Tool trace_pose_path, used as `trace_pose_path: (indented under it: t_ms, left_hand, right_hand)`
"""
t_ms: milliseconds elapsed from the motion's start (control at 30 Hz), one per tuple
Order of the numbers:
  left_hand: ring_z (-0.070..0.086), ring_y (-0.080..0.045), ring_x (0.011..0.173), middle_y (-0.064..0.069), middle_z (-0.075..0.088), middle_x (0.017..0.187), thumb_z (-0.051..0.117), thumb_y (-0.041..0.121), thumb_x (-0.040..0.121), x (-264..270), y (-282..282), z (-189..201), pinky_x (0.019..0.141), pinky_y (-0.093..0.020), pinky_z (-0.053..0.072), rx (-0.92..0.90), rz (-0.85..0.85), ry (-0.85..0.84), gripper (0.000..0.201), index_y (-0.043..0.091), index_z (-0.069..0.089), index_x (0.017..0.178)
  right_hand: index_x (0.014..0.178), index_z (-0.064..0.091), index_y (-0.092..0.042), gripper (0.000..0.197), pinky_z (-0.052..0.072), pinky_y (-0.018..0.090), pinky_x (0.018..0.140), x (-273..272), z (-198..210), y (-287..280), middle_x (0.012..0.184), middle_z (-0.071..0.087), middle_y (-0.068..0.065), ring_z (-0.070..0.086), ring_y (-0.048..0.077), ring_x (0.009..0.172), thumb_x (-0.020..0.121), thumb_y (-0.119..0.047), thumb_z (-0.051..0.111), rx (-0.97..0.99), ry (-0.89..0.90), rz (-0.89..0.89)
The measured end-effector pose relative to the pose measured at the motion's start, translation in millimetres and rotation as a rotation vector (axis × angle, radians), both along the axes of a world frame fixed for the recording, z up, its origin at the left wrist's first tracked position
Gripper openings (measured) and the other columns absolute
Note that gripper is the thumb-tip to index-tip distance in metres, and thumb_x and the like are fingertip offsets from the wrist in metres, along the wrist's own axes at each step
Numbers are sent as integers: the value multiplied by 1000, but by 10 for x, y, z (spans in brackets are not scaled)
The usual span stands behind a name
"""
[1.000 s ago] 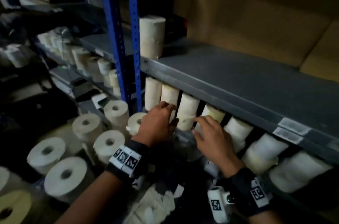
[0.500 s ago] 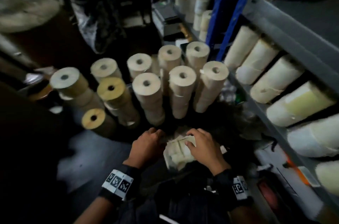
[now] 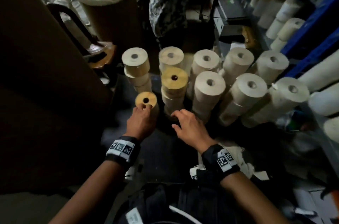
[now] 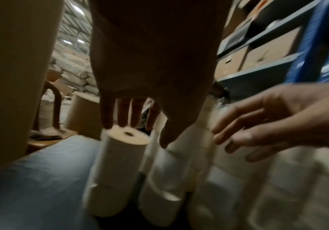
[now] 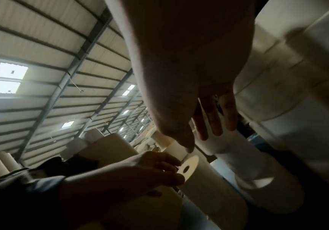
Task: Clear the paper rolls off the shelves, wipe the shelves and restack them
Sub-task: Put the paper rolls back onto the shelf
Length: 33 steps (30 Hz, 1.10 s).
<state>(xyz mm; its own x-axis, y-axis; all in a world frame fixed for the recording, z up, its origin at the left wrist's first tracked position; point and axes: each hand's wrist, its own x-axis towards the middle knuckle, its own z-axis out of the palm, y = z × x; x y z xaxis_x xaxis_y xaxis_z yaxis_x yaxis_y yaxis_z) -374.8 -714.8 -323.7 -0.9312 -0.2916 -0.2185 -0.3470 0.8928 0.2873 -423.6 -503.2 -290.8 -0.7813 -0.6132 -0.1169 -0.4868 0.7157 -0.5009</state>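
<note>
Yellowish paper tops the short roll (image 3: 146,100) nearest my left hand (image 3: 141,123), whose fingertips rest on its near rim, fingers straight and a little spread, gripping nothing. The left wrist view shows those fingers (image 4: 124,113) reaching down onto the roll's flat end beside its core hole. My right hand (image 3: 190,128) hovers just to the right, fingers relaxed and slightly bent, palm down, holding nothing; it sits in front of the foot of a taller stack (image 3: 174,84) with another yellowish top, and I cannot tell whether it touches that stack. Behind stand more stacks of pale rolls (image 3: 210,84), upright on the floor (image 3: 161,150) in two rough rows. To the right, the blue-framed shelves (image 3: 311,55) carry more rolls (image 3: 288,27). A big brown roll (image 3: 105,3) stands at the back left.
</note>
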Motion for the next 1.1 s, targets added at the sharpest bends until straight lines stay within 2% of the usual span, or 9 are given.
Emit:
trace_pose_path:
  t_ms: [167, 267, 433, 567, 633, 733, 867, 933, 1100]
  left_hand:
    - [34, -43, 138, -15, 27, 159, 70, 62, 85, -450, -519, -257, 99, -55, 49, -2, 24, -37, 91, 24, 30, 158]
    - [25, -43, 145, -14, 14, 166, 78, 60, 78, -685, -696, -450, 102, -60, 48, 86, -63, -98, 108, 31, 17, 163]
    - [43, -44, 126, -12, 32, 145, 77, 61, 78, -747, -836, -461, 82, -60, 56, 134, -169, -88, 98, 32, 25, 156]
    - [49, -43, 120, -12, 40, 137, 61, 79, 68, -335, -1044, -282, 84, -58, 55, 229, -92, -68, 100, 30, 32, 151]
    - [48, -40, 121, -9, 39, 137, 66, 75, 66, -73, -1203, -269, 84, -54, 55, 230, -54, -126, 102, 32, 30, 152]
    - [47, -39, 124, -8, 36, 138, 79, 62, 72, 236, -1425, -375, 83, -53, 54, 180, -20, -231, 98, 33, 28, 151]
    - [47, -38, 123, -6, 37, 137, 77, 62, 74, 492, -1594, -528, 82, -53, 55, 147, 8, -291, 92, 35, 30, 149]
    - [46, -37, 124, -6, 37, 137, 77, 61, 76, 566, -1630, -587, 81, -53, 56, 143, 21, -298, 91, 34, 30, 149]
    - [47, -38, 122, -6, 37, 136, 82, 58, 71, 641, -1640, -663, 79, -54, 56, 148, 31, -285, 97, 34, 29, 149]
  right_hand:
    - [136, 54, -20, 44, 54, 45, 92, -126, -316, -619, 130, 55, 2, 56, 28, 124, 96, -31, 68, 149, -107, 26]
    - [136, 52, -17, 47, 53, 44, 95, -147, -583, -872, 131, 53, 5, 54, 29, 126, 95, -30, 70, 232, -164, 5]
    - [135, 47, -13, 50, 54, 45, 91, -114, -895, -1133, 133, 51, 8, 55, 34, 125, 92, -23, 70, 339, -231, -75]
    - [140, 44, -11, 61, 54, 49, 95, -159, -1035, -1359, 137, 46, 10, 56, 38, 123, 86, -11, 71, 267, -205, -179]
    - [146, 39, -10, 73, 52, 49, 100, -235, -1109, -1511, 143, 40, 11, 56, 38, 125, 84, -10, 77, 222, -171, -222]
    - [156, 28, -11, 103, 40, 44, 115, -401, -1280, -1739, 158, 28, 12, 42, 36, 141, 75, -26, 90, 224, -130, -243]
    - [163, 9, -14, 140, 23, 48, 126, -618, -1612, -1982, 168, 14, 20, 24, 41, 152, 60, -48, 97, 298, -143, -170]
    - [163, 7, -14, 141, 25, 50, 123, -675, -1711, -2064, 166, 15, 21, 25, 44, 150, 60, -50, 96, 328, -156, -153]
    - [155, 27, -11, 116, 40, 50, 110, -604, -1614, -2103, 146, 35, 19, 46, 46, 127, 65, -48, 90, 323, -107, -210]
